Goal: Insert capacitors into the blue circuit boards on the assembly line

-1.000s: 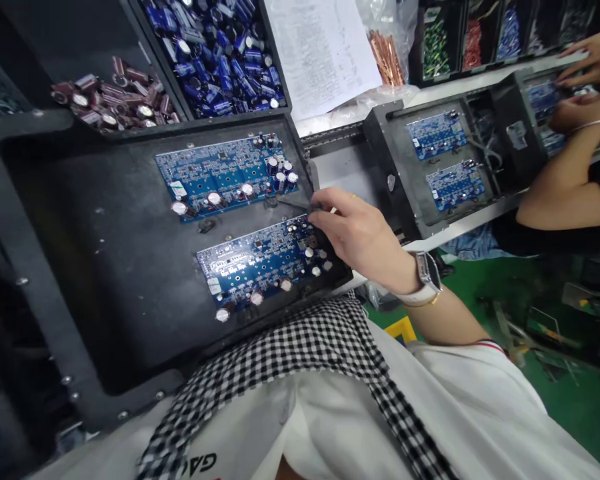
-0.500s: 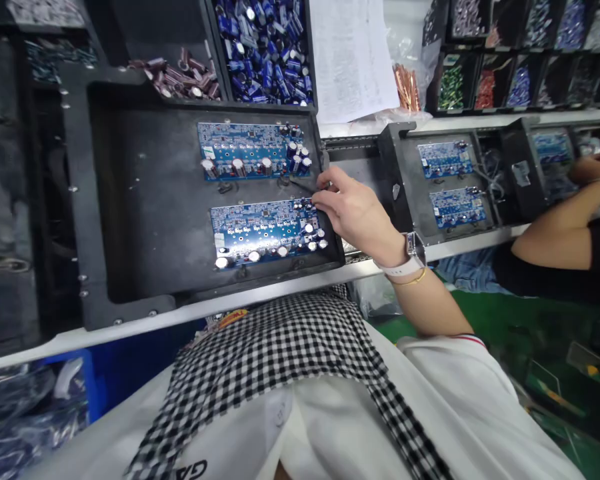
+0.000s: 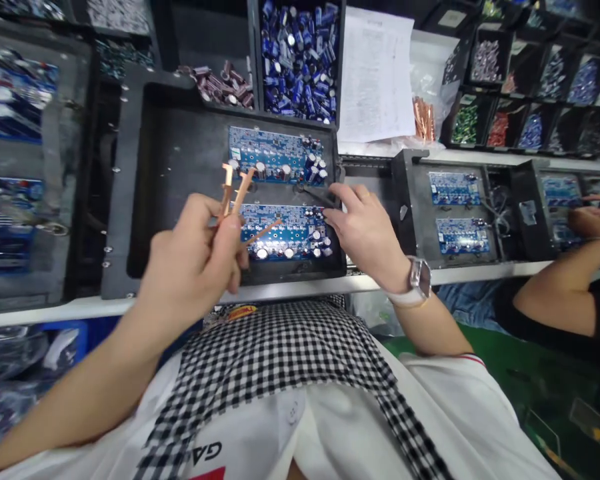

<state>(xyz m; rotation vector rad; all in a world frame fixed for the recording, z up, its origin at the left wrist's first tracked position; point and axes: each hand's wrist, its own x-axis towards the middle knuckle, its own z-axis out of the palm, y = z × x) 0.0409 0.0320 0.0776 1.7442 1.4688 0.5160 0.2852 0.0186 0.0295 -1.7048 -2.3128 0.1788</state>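
In the head view, my left hand (image 3: 195, 247) is closed on several copper strips (image 3: 240, 190) with notched ends. One thinner strip points right from its fingers, over the lower blue circuit board (image 3: 300, 233). My right hand (image 3: 363, 220) is at the right edge of the black tray (image 3: 175, 153), its thumb and forefinger pinched on a slim dark tool (image 3: 320, 197) that tapers to the left; its exact kind is unclear. The tool's tip lies between the lower board and the upper circuit board (image 3: 275, 148). Both boards carry upright capacitors, and my left hand hides part of the lower one.
Behind the tray are a bin of blue capacitors (image 3: 300, 60) and some brown capacitors (image 3: 225, 83). A printed sheet (image 3: 375, 73) and a bundle of copper strips (image 3: 423, 119) lie to the right. Another tray (image 3: 420, 220) with boards stands farther right, near a co-worker's arm (image 3: 560, 287).
My left hand has come into view from the lower left, holding copper strips. My right hand stays at the tray's right edge with the dark tool. The camera view has shifted slightly.
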